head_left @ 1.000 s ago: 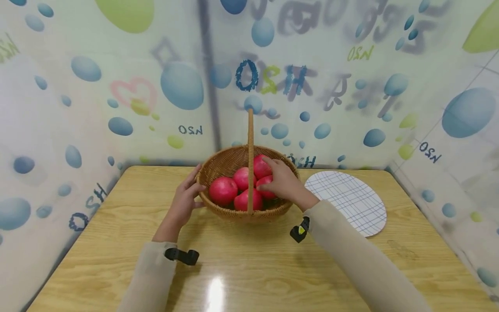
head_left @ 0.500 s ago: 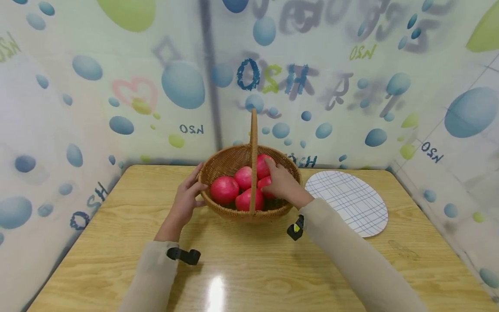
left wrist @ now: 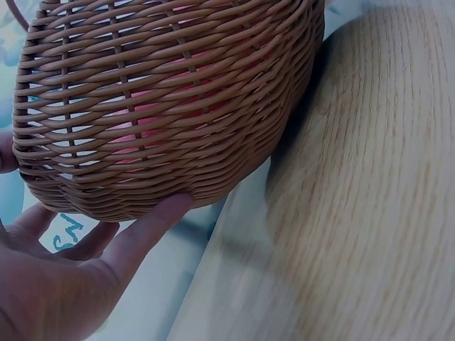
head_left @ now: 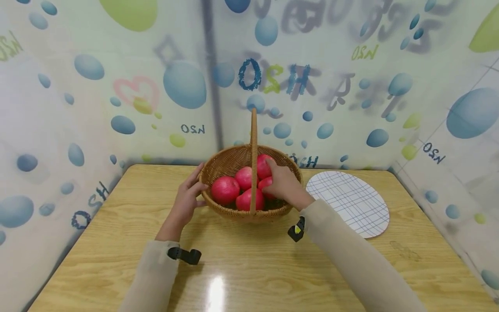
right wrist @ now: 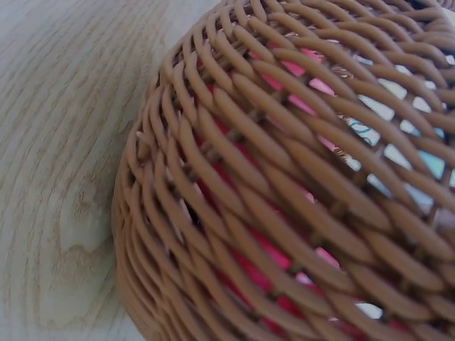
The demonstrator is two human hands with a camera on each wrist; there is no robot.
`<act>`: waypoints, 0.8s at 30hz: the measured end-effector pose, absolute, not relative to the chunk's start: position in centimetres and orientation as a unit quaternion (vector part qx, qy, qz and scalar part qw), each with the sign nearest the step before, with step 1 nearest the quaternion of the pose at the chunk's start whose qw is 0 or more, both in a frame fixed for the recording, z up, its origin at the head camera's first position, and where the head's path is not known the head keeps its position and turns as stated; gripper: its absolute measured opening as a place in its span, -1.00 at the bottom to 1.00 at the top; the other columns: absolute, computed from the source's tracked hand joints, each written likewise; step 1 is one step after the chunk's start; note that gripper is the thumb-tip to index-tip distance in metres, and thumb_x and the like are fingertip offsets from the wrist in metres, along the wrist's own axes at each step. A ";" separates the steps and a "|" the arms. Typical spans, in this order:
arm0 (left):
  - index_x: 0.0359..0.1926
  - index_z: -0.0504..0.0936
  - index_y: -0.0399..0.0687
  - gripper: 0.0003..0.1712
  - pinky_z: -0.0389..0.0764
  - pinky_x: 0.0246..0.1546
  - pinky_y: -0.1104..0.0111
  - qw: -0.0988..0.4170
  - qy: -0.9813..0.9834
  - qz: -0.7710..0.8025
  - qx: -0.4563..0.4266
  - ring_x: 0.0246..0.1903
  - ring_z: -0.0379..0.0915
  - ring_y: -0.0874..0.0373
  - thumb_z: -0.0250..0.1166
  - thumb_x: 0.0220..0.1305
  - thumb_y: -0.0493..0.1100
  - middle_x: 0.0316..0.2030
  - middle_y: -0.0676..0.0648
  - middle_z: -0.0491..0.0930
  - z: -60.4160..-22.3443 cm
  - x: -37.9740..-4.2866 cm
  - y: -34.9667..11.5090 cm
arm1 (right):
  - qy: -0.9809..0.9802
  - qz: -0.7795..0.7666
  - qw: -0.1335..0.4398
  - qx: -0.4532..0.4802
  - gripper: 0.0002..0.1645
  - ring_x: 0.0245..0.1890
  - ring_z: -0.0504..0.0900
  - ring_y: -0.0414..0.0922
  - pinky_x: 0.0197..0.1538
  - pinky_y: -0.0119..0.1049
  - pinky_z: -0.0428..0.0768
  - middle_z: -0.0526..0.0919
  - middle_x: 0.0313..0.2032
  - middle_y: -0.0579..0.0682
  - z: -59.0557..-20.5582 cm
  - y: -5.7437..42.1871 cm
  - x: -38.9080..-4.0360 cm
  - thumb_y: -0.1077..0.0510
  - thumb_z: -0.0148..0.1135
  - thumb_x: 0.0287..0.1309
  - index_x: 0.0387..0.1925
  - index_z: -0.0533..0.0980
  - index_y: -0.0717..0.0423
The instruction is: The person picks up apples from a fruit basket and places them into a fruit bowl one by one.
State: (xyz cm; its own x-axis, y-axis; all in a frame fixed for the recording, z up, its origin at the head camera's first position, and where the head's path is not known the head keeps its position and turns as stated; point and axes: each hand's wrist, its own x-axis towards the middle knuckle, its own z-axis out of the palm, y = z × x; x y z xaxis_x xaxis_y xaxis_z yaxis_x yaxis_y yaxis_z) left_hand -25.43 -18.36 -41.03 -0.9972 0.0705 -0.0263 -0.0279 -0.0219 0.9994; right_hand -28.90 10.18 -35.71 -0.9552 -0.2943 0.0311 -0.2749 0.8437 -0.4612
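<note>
A brown wicker basket (head_left: 230, 160) with a tall arched handle (head_left: 254, 130) holds several red apples, among them one on the left (head_left: 225, 190) and one in front (head_left: 244, 201). My left hand (head_left: 186, 197) lies against the basket's left side with spread fingers. In the left wrist view, one finger (left wrist: 153, 224) presses on the woven wall and another (left wrist: 6, 150) reaches the rim. My right hand (head_left: 286, 182) reaches over the right rim and grips an apple (head_left: 265, 184) between thumb and fingers. Its fingertips lie close to the back apple (head_left: 263, 165); part of the grip is hidden.
The basket stands on a wooden table (head_left: 234, 260) near its back edge. A white oval mat (head_left: 351, 201) with blue grid lines lies to its right, partly under the right sleeve. A patterned wall (head_left: 156, 130) rises behind the table.
The basket shifts slightly to the right in the head view and its handle tilts a little, mostly in the first half second. Both hands keep nearly the same hold on basket and apple.
</note>
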 end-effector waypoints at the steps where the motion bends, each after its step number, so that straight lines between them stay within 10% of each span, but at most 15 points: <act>1: 0.61 0.02 0.30 -0.16 0.46 0.20 -0.27 0.035 0.698 0.715 0.015 0.52 0.07 -0.27 -0.01 0.39 -0.28 0.59 -0.18 0.05 -41.1 -25.4 -18.4 | 0.960 -0.236 0.017 -0.150 -0.02 -0.35 0.66 -0.03 -0.29 -0.25 0.67 0.72 -0.24 0.17 -35.7 10.2 -28.8 0.13 0.40 0.04 0.48 0.19 0.08; 15: 0.62 0.02 0.28 -0.14 0.45 0.21 -0.28 0.038 0.692 0.720 0.019 0.51 0.10 -0.29 0.00 0.38 -0.29 0.59 -0.18 0.04 -41.0 -25.4 -18.3 | 0.959 -0.227 -0.032 -0.165 -0.70 -0.43 0.61 -0.10 -0.37 -0.31 0.61 0.69 -0.40 0.03 -35.1 10.8 -27.8 0.08 0.42 0.03 -0.23 0.58 0.14; 24: 0.62 0.02 0.28 -0.14 0.44 0.22 -0.29 0.036 0.692 0.721 0.016 0.51 0.09 -0.29 0.00 0.37 -0.29 0.59 -0.18 0.04 -41.1 -25.5 -18.5 | 0.946 -0.256 -0.055 -0.189 -0.57 -0.30 0.63 -0.10 -0.29 -0.30 0.63 0.79 -0.21 0.04 -34.6 11.6 -27.0 0.05 0.46 0.05 -0.04 0.70 0.15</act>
State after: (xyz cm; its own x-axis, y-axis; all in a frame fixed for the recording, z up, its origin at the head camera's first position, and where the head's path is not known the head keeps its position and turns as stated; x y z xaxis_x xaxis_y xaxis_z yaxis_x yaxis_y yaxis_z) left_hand -25.49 -18.47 -41.13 -0.9970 0.0734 -0.0261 -0.0291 -0.0395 0.9988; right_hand -26.99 11.61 -34.63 -0.9225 -0.3292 0.2016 -0.3859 0.7971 -0.4645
